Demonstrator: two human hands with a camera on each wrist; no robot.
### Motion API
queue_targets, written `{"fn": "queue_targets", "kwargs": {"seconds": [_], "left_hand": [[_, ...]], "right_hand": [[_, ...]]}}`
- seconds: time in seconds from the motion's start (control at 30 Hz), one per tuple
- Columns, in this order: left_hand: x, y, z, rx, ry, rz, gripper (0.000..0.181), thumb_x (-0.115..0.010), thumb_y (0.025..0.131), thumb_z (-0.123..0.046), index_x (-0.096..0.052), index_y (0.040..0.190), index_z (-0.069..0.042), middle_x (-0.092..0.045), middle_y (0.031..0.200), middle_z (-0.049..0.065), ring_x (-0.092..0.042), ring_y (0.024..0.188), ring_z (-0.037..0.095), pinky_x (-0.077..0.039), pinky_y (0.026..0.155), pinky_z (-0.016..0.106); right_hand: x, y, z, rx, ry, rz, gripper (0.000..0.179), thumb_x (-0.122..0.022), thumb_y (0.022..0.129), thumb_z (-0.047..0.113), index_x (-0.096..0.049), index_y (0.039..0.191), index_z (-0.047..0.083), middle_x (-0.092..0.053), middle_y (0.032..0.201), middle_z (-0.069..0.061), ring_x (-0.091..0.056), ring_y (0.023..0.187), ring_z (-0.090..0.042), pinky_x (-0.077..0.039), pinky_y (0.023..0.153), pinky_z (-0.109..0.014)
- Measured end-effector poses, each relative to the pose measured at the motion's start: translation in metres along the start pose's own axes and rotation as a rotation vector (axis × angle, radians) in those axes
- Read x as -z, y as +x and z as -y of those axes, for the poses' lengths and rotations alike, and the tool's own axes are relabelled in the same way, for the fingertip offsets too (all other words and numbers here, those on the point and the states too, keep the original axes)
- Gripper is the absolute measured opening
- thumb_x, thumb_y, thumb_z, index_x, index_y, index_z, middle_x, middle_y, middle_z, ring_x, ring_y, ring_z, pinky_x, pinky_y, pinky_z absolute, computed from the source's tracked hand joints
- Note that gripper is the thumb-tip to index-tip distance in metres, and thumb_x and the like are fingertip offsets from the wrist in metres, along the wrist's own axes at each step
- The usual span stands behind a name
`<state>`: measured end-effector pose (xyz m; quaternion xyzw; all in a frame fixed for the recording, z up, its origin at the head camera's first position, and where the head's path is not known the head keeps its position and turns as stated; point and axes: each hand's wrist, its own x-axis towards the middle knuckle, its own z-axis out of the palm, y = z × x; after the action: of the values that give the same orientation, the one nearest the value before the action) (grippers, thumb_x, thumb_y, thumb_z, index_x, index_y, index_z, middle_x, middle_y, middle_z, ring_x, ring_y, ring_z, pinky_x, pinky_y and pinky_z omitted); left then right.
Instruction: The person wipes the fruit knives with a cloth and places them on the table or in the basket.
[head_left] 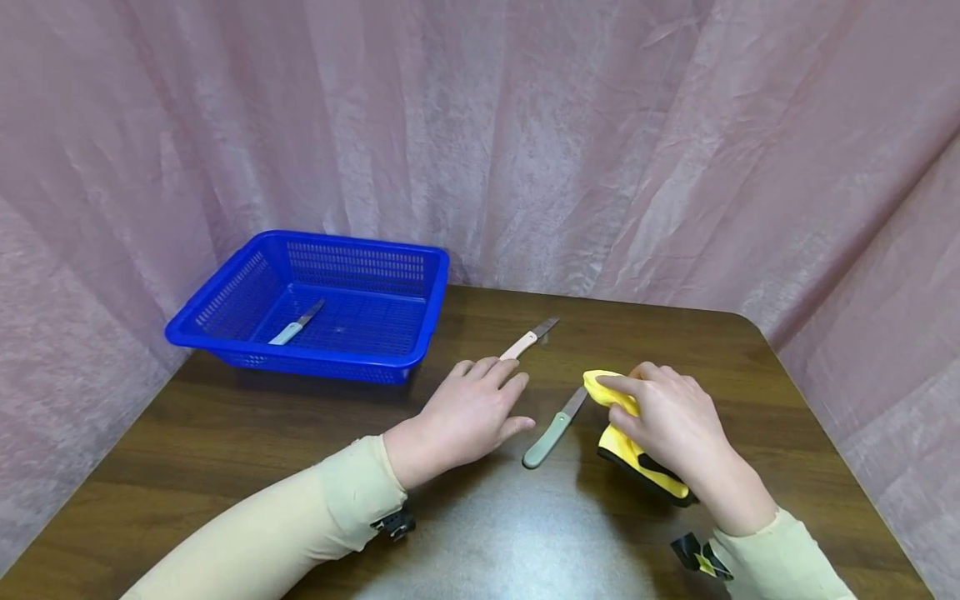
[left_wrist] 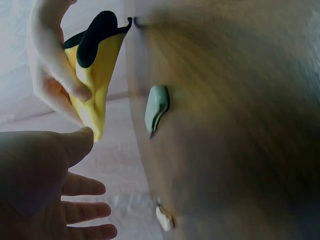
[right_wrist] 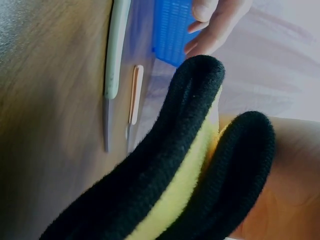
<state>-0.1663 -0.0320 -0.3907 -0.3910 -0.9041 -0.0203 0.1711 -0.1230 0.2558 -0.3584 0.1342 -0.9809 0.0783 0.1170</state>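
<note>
My right hand pinches a yellow cloth with black edging between thumb and fingers, above the right side of the table. The cloth hangs folded, its black edges large in the right wrist view. Just left of it lies a small knife with a green handle, blade pointing away. My left hand is held palm down with its fingers extended, gripping nothing. Beyond its fingertips lies a knife with a pale pink handle, whose near end the fingers overlap in the head view.
A blue plastic basket stands at the back left of the brown wooden table. Inside lies a knife with a light blue handle. Pink curtains hang behind the table and along its sides.
</note>
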Motion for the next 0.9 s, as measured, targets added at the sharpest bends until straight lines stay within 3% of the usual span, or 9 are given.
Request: {"fn": "queue_targets", "kwargs": {"seconds": [0.3, 0.57, 0.9], "left_hand": [[-0.008, 0.005, -0.02, -0.015, 0.0, 0.04, 0.06, -0.065, 0.107, -0.062, -0.069, 0.143, -0.014, -0.067, 0.143, 0.007, -0.064, 0.132, 0.029, -0.054, 0.103, 0.048], [-0.012, 0.009, -0.039, -0.036, 0.002, 0.054, 0.058, -0.067, 0.106, -0.06, -0.071, 0.141, -0.013, -0.074, 0.126, 0.002, -0.071, 0.111, 0.025, -0.058, 0.089, 0.041], [-0.018, 0.016, -0.052, -0.028, 0.02, 0.032, 0.052, -0.073, 0.102, -0.061, -0.074, 0.123, -0.013, -0.072, 0.106, 0.001, -0.068, 0.09, 0.022, -0.055, 0.071, 0.035]], "right_hand": [[0.0, -0.003, -0.004, -0.012, -0.001, 0.012, 0.044, -0.072, 0.092, 0.016, -0.081, 0.135, 0.02, -0.071, 0.107, -0.008, -0.066, 0.096, -0.033, -0.051, 0.087, -0.058], [-0.002, -0.007, -0.008, -0.017, -0.004, 0.021, 0.044, -0.074, 0.092, 0.017, -0.081, 0.135, 0.02, -0.07, 0.105, -0.007, -0.064, 0.091, -0.03, -0.052, 0.084, -0.057], [-0.003, -0.012, -0.012, -0.045, 0.001, 0.035, 0.045, -0.072, 0.092, 0.017, -0.08, 0.136, 0.021, -0.071, 0.108, -0.007, -0.066, 0.096, -0.033, -0.052, 0.088, -0.059]]}}
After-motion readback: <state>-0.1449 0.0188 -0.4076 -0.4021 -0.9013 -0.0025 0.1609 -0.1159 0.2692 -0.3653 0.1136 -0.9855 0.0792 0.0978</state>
